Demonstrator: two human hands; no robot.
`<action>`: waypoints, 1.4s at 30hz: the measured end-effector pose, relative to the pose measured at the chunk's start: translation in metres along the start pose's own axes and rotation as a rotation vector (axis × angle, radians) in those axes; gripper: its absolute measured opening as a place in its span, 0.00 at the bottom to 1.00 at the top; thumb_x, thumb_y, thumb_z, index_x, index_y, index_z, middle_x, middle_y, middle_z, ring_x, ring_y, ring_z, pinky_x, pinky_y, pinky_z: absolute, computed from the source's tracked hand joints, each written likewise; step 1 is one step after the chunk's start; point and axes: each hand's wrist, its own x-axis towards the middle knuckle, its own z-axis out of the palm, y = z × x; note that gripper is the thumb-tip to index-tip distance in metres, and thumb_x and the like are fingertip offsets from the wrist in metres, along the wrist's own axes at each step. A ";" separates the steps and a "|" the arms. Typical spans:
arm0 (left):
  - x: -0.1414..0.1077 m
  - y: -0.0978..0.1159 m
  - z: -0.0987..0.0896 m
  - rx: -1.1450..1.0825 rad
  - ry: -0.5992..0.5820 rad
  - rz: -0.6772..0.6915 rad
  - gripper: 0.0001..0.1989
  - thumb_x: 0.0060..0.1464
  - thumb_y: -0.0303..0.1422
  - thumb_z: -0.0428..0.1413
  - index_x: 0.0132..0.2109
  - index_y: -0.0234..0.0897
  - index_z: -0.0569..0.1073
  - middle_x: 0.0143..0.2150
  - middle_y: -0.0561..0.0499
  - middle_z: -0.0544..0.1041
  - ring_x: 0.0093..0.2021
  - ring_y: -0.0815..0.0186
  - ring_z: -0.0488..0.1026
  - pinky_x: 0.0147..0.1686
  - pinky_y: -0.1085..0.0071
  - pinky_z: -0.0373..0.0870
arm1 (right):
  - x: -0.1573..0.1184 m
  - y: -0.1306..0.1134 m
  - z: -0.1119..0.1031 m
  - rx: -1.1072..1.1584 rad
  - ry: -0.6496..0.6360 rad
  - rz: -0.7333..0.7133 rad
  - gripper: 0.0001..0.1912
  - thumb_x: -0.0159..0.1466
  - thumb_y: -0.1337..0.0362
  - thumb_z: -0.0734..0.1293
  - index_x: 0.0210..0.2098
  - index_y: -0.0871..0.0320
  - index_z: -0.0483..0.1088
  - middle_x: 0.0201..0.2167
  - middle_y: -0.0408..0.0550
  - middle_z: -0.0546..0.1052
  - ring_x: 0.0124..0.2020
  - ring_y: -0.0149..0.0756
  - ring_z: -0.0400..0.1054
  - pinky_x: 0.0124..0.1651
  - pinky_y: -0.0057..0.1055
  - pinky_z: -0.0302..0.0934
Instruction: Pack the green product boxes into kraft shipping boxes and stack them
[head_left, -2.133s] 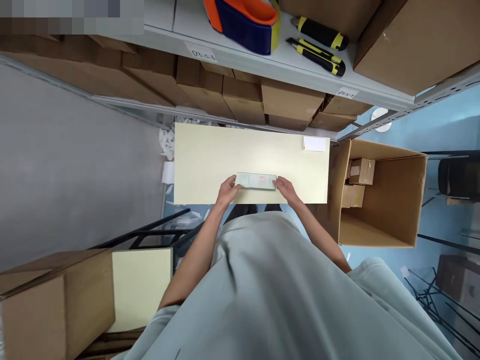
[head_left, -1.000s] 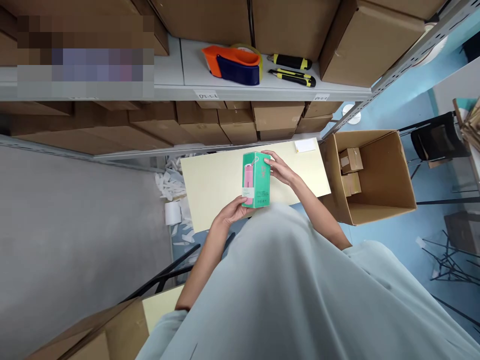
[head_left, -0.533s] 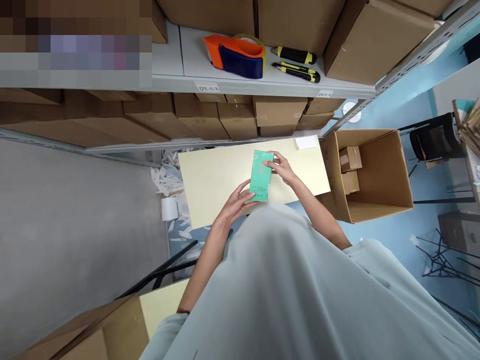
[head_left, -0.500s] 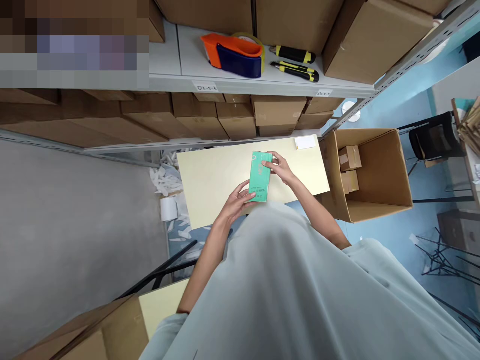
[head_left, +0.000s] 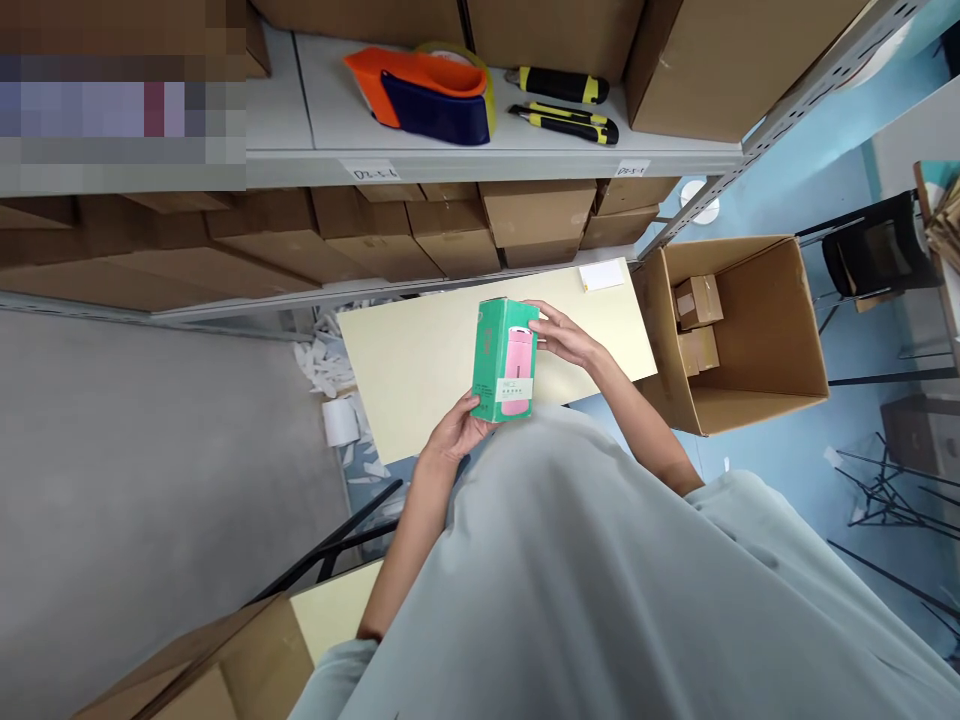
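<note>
Between my two hands is a small green carton (head_left: 491,350) with a pink picture on one side and a pale label strip below it. My left hand (head_left: 459,428) grips its lower left corner, thumb on the front and the other fingers partly hidden underneath. At the upper right edge, my right hand (head_left: 564,335) holds the carton with its fingers on the side. The carton is tilted, so two of its faces show. Under it lies a cream tabletop (head_left: 405,350), with a small white card or pad (head_left: 601,275) at its far right corner.
A large open cardboard box (head_left: 757,340) holding small brown boxes stands right of the table. Ahead, a shelf carries an orange and blue tape dispenser (head_left: 431,95) and two utility knives (head_left: 566,105). Brown cartons (head_left: 540,215) line the lower shelf. White scraps (head_left: 330,360) lie at left.
The green carton has been turned in my hands, bringing its side with the pink picture into view. It has shifted slightly left, and the head view has moved a little.
</note>
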 end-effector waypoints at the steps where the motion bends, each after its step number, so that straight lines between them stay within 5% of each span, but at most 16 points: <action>1: 0.000 0.001 0.002 0.025 0.007 -0.009 0.42 0.53 0.47 0.71 0.72 0.41 0.73 0.63 0.38 0.84 0.59 0.44 0.85 0.56 0.48 0.85 | 0.002 0.001 0.001 -0.023 0.023 -0.006 0.36 0.55 0.43 0.85 0.58 0.47 0.77 0.47 0.44 0.84 0.53 0.44 0.79 0.55 0.37 0.76; 6: 0.006 0.001 0.014 0.209 0.126 -0.005 0.46 0.55 0.43 0.74 0.77 0.51 0.67 0.64 0.43 0.84 0.56 0.53 0.86 0.51 0.63 0.86 | 0.015 0.014 0.001 -0.180 0.149 -0.006 0.30 0.52 0.49 0.86 0.51 0.51 0.80 0.37 0.41 0.82 0.47 0.39 0.78 0.50 0.32 0.75; 10: 0.011 -0.008 0.019 0.233 0.243 0.000 0.50 0.52 0.43 0.77 0.77 0.48 0.67 0.60 0.43 0.86 0.50 0.55 0.87 0.45 0.66 0.86 | 0.021 0.023 -0.002 -0.190 0.198 0.024 0.31 0.51 0.48 0.86 0.50 0.51 0.79 0.36 0.40 0.81 0.45 0.37 0.77 0.48 0.30 0.75; 15: 0.008 -0.012 0.018 0.145 0.165 -0.002 0.48 0.50 0.42 0.77 0.75 0.41 0.70 0.57 0.41 0.87 0.51 0.52 0.88 0.49 0.60 0.88 | 0.014 0.018 -0.010 -0.209 0.107 -0.002 0.31 0.58 0.45 0.84 0.55 0.50 0.80 0.39 0.42 0.82 0.47 0.38 0.77 0.50 0.31 0.75; 20: 0.004 -0.012 0.012 0.065 0.092 -0.020 0.38 0.53 0.50 0.69 0.65 0.36 0.78 0.59 0.37 0.86 0.62 0.41 0.84 0.56 0.50 0.86 | -0.001 0.004 -0.008 -0.068 -0.055 -0.024 0.36 0.61 0.42 0.83 0.65 0.45 0.77 0.53 0.48 0.84 0.60 0.47 0.75 0.61 0.43 0.75; 24: 0.005 -0.006 0.013 0.077 0.079 -0.063 0.37 0.58 0.53 0.63 0.68 0.36 0.77 0.59 0.37 0.86 0.65 0.39 0.81 0.58 0.47 0.85 | 0.001 0.005 -0.005 -0.007 -0.054 0.001 0.35 0.58 0.46 0.84 0.62 0.47 0.78 0.51 0.47 0.84 0.58 0.47 0.77 0.59 0.40 0.76; 28: 0.006 0.003 0.020 0.164 0.108 0.002 0.45 0.58 0.49 0.70 0.77 0.47 0.66 0.67 0.40 0.82 0.63 0.46 0.83 0.56 0.53 0.86 | 0.011 0.016 -0.007 -0.094 0.105 -0.011 0.31 0.55 0.50 0.85 0.55 0.51 0.80 0.45 0.45 0.85 0.53 0.43 0.78 0.57 0.37 0.76; 33: 0.007 -0.003 0.026 0.245 0.220 0.028 0.48 0.49 0.45 0.79 0.73 0.46 0.71 0.62 0.41 0.84 0.56 0.50 0.86 0.50 0.61 0.87 | 0.012 0.026 -0.013 -0.112 0.207 0.036 0.30 0.54 0.51 0.87 0.52 0.52 0.81 0.41 0.43 0.85 0.48 0.40 0.79 0.54 0.36 0.78; 38: 0.004 -0.012 0.020 0.090 0.203 0.007 0.44 0.46 0.39 0.79 0.69 0.43 0.75 0.58 0.42 0.87 0.51 0.51 0.87 0.49 0.61 0.87 | 0.001 0.018 -0.020 -0.119 0.126 0.044 0.33 0.57 0.48 0.86 0.57 0.51 0.81 0.43 0.44 0.86 0.51 0.41 0.80 0.57 0.37 0.78; 42: 0.000 -0.012 0.009 -0.087 0.172 -0.059 0.31 0.48 0.40 0.75 0.58 0.38 0.82 0.54 0.41 0.88 0.51 0.47 0.87 0.47 0.58 0.88 | -0.006 0.013 -0.025 -0.040 -0.016 0.042 0.39 0.59 0.47 0.85 0.66 0.46 0.77 0.48 0.44 0.86 0.53 0.42 0.80 0.59 0.39 0.78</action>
